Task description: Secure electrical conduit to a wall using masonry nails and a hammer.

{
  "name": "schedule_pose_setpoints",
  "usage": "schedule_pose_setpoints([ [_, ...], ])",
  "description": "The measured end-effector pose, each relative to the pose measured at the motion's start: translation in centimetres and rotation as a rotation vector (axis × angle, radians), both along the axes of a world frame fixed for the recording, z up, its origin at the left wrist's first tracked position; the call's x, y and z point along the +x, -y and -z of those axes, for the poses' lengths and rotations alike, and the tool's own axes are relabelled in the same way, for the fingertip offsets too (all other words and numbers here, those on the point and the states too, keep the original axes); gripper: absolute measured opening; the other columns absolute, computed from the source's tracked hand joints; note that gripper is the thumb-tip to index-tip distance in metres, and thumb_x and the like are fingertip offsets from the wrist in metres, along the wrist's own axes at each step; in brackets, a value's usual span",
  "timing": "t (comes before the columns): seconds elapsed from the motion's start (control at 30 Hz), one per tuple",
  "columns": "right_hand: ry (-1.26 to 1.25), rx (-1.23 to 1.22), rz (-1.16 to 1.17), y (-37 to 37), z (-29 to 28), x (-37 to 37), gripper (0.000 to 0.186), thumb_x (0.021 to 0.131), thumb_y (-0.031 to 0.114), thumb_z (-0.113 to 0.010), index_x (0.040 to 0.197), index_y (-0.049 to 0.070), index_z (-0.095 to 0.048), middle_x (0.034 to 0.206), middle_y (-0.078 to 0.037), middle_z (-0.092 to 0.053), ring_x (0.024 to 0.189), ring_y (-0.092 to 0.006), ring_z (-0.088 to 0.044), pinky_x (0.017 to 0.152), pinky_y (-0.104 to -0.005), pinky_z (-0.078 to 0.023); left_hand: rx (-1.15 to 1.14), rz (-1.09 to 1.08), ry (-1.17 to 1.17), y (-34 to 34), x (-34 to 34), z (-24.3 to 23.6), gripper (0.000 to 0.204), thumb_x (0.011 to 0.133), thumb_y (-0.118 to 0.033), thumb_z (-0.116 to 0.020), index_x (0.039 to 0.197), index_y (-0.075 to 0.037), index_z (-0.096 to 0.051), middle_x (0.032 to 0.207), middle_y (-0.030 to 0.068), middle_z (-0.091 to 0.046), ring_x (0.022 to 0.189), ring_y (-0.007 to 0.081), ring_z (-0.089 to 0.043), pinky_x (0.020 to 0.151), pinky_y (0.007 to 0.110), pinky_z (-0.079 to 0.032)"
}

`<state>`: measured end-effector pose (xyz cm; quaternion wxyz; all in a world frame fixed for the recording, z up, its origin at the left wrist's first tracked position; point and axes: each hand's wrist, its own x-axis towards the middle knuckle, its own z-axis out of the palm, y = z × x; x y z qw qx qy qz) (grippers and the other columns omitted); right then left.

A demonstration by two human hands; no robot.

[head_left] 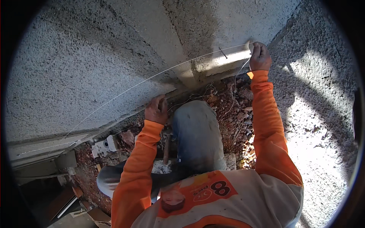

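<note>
A thin white string runs in a long curve across the rough plastered wall, from low at the left up to my right hand. The fingers of that hand are pinched on it, close to the wall's inner corner, and a loose length hangs below. Left of this hand a nail sticks out of the wall. My left hand is by the wall's bottom edge, its fingers curled closed; what they hold, if anything, is hidden. Loose string loops lie on the rubble to its right.
A hammer rests on the ground beside my bent knee. Rubble and reddish soil line the wall's foot. At the left are a white block-like piece and wood boards. A second rough wall rises at the right.
</note>
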<state>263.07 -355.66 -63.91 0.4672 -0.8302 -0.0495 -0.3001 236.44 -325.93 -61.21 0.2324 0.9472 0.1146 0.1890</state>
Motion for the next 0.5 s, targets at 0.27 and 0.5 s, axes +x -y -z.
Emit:
schedule_pose_setpoints([
  [0.27,-0.042,-0.328,0.167,0.0,1.4,1.4,0.025,0.081,0.031,-0.045,0.076,0.010,-0.056,0.067,-0.016,-0.057,0.062,-0.0360,-0.055,0.055,-0.0422,-0.043,-0.964,0.438,0.005,8.2,8.2,0.7,0.020,0.078,-0.009,-0.053,0.098,-0.005,-0.053,0.083,0.0052,-0.059,0.065,0.0129,-0.055,0.058,0.025,-0.046],
  [0.5,0.020,-0.302,0.204,-0.5,1.9,1.8,0.024,0.081,0.030,-0.046,0.073,0.009,-0.056,0.066,-0.016,-0.056,0.060,-0.0356,-0.054,0.052,-0.0420,-0.042,-1.159,0.290,-0.449,11.8,14.2,2.1,0.024,0.080,-0.017,-0.049,0.103,-0.009,-0.050,0.092,0.0041,-0.058,0.068,0.0097,-0.055,0.053,0.024,-0.045],
])
